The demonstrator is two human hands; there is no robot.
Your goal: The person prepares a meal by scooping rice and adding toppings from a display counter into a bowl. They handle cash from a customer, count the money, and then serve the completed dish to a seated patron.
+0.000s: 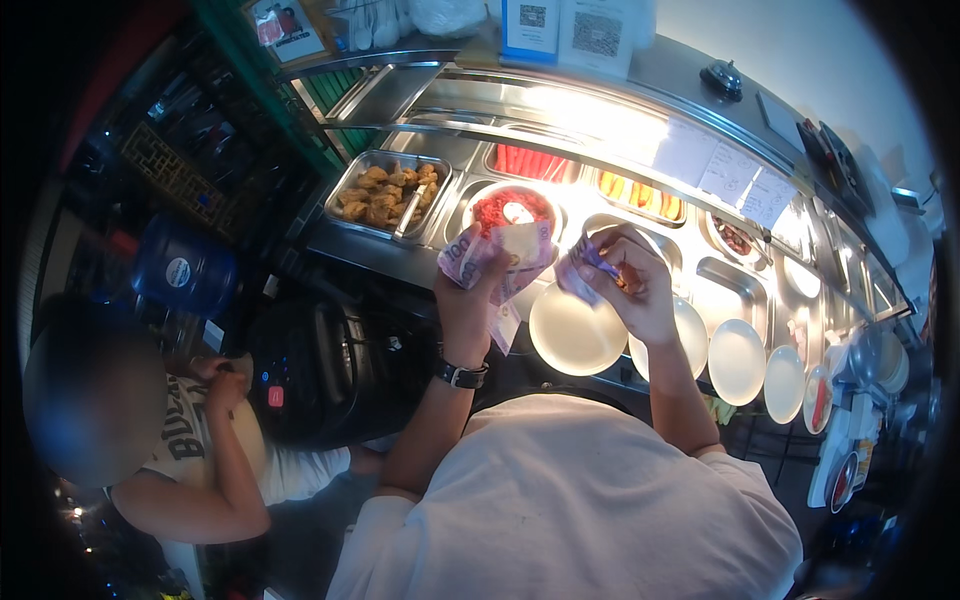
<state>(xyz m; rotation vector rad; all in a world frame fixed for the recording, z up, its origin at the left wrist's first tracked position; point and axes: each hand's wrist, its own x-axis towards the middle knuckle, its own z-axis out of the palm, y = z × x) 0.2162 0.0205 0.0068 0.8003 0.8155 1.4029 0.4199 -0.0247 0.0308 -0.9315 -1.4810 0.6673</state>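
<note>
Several purple banknotes are fanned out in my left hand, its thumb across them; one note hangs down below the palm. My right hand pinches another folded, purple banknote between thumb and fingers, a short gap to the right of the fan. Both hands are held over the front edge of a lit steel food counter. Behind the notes is a round bowl of red food, partly covered by them. A white plate lies just below my right hand.
Fried chicken pieces fill a steel tray with tongs at left. More white plates line the counter's front edge. Red sausages lie in a tray farther back. A co-worker sits at left beside a black appliance. A call bell stands on the upper shelf.
</note>
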